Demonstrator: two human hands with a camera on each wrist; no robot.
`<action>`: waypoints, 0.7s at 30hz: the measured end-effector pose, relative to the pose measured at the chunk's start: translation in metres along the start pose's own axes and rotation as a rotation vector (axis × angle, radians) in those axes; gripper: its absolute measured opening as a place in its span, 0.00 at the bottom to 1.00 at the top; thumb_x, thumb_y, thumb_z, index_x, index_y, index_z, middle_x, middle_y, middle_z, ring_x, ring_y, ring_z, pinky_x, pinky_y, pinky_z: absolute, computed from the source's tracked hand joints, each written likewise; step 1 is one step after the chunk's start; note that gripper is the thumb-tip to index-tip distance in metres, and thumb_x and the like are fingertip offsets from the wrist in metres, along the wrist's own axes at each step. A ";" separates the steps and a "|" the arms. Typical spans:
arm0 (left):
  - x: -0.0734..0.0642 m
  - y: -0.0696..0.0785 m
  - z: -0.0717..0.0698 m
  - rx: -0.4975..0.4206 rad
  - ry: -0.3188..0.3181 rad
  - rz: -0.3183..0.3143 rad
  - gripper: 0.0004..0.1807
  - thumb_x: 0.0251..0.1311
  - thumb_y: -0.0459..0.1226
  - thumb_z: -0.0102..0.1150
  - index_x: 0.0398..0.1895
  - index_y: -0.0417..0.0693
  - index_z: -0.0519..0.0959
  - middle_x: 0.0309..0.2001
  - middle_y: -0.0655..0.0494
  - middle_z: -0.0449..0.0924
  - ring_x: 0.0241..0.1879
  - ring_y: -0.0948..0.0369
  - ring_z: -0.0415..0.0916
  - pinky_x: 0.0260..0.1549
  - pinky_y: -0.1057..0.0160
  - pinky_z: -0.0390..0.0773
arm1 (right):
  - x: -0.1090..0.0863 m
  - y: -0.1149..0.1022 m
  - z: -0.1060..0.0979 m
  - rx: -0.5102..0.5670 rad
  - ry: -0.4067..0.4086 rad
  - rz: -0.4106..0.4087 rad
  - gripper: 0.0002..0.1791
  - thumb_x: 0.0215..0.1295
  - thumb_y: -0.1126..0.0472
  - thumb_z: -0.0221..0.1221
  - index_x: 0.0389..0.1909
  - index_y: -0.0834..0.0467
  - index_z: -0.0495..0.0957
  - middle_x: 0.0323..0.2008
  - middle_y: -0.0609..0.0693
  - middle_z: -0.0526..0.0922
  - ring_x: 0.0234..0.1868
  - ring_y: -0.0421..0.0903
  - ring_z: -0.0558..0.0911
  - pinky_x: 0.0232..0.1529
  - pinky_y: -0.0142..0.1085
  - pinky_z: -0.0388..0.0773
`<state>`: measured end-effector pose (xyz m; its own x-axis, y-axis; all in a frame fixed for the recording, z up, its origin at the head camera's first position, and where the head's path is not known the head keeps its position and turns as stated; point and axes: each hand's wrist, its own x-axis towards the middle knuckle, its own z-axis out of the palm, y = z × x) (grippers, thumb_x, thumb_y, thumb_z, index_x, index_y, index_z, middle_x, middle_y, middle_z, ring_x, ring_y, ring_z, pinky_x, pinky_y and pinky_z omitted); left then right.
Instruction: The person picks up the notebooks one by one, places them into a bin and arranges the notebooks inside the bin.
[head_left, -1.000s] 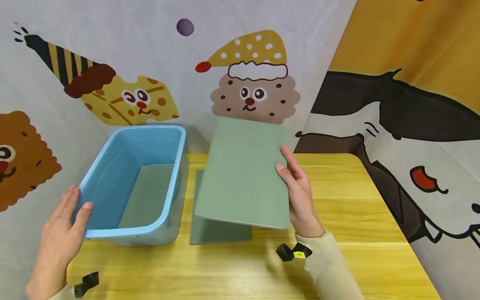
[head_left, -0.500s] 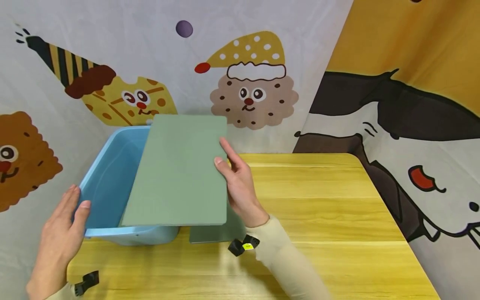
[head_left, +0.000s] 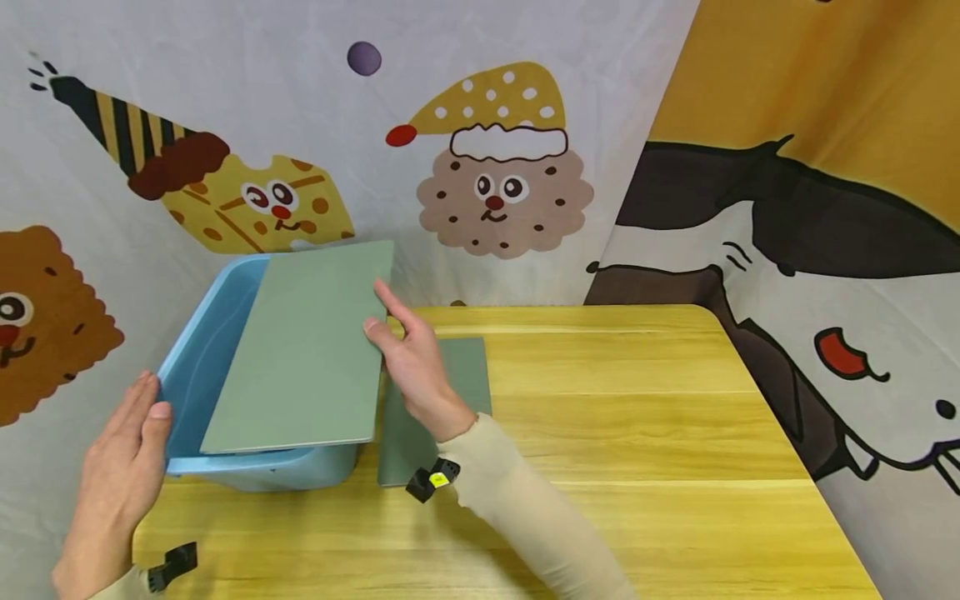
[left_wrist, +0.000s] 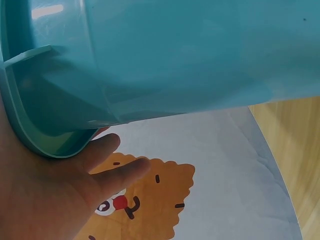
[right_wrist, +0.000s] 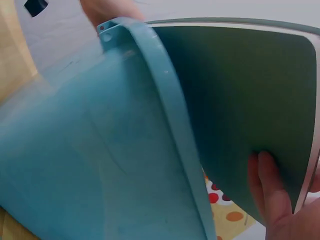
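Head view shows the right hand (head_left: 420,367) pinching a green book (head_left: 300,358) by its right edge over the blue tub (head_left: 292,473), while the left hand (head_left: 123,462) rests, fingers straight, at the tub's near-left corner. The book looks light, stiffish and smooth; a long edge, thumb above, fingers beneath, seems the surest hold.

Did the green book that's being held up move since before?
Yes, the green book moved left. Earlier it was right of the blue bin, which stayed put; now it covers much of the bin's opening in the head view.
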<state>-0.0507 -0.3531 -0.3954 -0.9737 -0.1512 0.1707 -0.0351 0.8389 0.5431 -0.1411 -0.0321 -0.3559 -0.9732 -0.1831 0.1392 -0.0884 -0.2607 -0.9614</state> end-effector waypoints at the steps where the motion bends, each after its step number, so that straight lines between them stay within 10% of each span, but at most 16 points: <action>1: 0.000 0.000 0.000 0.001 0.000 0.000 0.35 0.85 0.51 0.24 0.83 0.39 0.41 0.83 0.38 0.35 0.80 0.34 0.33 0.75 0.33 0.34 | 0.001 0.001 0.003 -0.004 -0.008 0.007 0.31 0.77 0.62 0.56 0.78 0.44 0.66 0.75 0.32 0.66 0.12 0.40 0.61 0.18 0.28 0.66; 12: -0.001 -0.001 -0.002 0.005 -0.001 0.011 0.36 0.85 0.52 0.24 0.83 0.39 0.41 0.83 0.38 0.35 0.80 0.34 0.34 0.76 0.35 0.33 | 0.011 0.007 0.021 0.002 -0.084 0.075 0.34 0.75 0.68 0.54 0.80 0.51 0.61 0.79 0.42 0.61 0.33 0.38 0.80 0.35 0.30 0.84; 16: -0.001 -0.001 -0.002 0.004 0.003 0.017 0.35 0.85 0.51 0.25 0.83 0.39 0.42 0.83 0.39 0.36 0.80 0.34 0.35 0.76 0.36 0.33 | 0.017 0.007 0.028 -0.059 -0.111 0.063 0.34 0.75 0.68 0.55 0.80 0.53 0.62 0.77 0.41 0.63 0.24 0.36 0.75 0.29 0.28 0.79; 21: 0.000 -0.001 -0.002 0.003 0.001 0.019 0.35 0.85 0.51 0.25 0.83 0.40 0.42 0.83 0.39 0.37 0.80 0.35 0.35 0.76 0.35 0.34 | 0.022 0.009 0.035 -0.216 -0.150 0.036 0.33 0.76 0.67 0.54 0.79 0.55 0.62 0.43 0.47 0.86 0.10 0.38 0.59 0.15 0.28 0.61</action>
<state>-0.0499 -0.3543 -0.3945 -0.9738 -0.1360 0.1821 -0.0173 0.8431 0.5374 -0.1559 -0.0720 -0.3529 -0.9356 -0.3311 0.1226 -0.1138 -0.0458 -0.9924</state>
